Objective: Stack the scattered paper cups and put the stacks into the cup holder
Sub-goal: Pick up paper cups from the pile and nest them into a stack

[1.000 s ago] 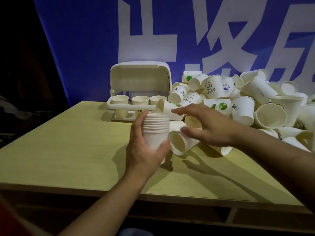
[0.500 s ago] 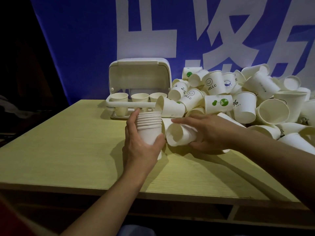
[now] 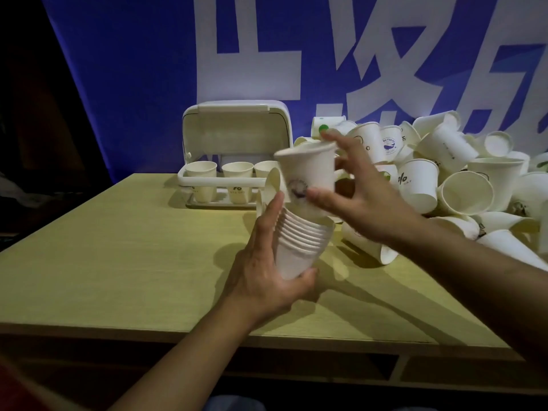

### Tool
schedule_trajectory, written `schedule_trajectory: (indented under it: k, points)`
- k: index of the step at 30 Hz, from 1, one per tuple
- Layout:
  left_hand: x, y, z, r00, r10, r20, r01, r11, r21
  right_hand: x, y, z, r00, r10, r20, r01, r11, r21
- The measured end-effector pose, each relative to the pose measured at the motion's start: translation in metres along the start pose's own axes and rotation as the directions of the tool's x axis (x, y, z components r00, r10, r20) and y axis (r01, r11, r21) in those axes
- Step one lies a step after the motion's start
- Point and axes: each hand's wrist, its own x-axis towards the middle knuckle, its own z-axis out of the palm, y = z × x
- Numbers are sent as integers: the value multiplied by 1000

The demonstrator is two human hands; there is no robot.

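A cup is pinched by the right hand above the stack, which is gripped by the left hand.

Blue banner at 12 o'clock: large white characters, cropped, unreadable. Cup prints in pile too blurred.
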Motion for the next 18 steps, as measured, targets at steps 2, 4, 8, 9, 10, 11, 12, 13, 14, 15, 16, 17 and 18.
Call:
schedule_trajectory:
  k: [2,4,8,9,10,11,12,13,14,15,16,17,18]
  points:
    - [0,0,0,999,-24,-35,23,1000,-6,-7,-1,13,996,-10,84,12,1000,-25]
    - [2,-1,0,997,-40,-63,38,999,-30,-13,4,21,993,-16,121,27,996,-84]
    - [3,-2,1,991,-54,-124,48,997,-53,-19,14,20,979,37,200,13,969,-246]
    - [3,-1,0,991,-55,-123,48,997,-62,-19,13,15,975,44,218,19,959,-282]
    - [3,-1,0,991,-56,-118,48,996,-71,-18,13,9,974,41,222,35,944,-327]
    - [2,0,0,992,-61,-113,52,995,-81,-16,14,1,977,38,209,44,925,-377]
    - [2,0,-1,991,-72,-109,62,994,-92,-14,15,-7,983,45,179,38,899,-435]
    - [2,0,-1,991,-81,-105,70,992,-105,-12,18,-16,988,65,140,15,865,-502]
    - [2,0,0,991,-83,-105,71,991,-113,-10,23,-24,991,92,101,-17,817,-576]
    - [1,0,0,991,-78,-104,67,992,-111,-9,28,-31,989,133,72,-54,754,-654]
    - [1,0,0,992,-73,-101,63,993,-100,-10,33,-36,980,189,55,-92,687,-721]
    - [1,-1,0,993,-69,-96,61,994,-85,-12,38,-39,966,255,50,-127,633,-764]
    - [1,-1,1,994,-67,-91,61,995,-75,-14,42,-40,945,323,54,-163,606,-779]
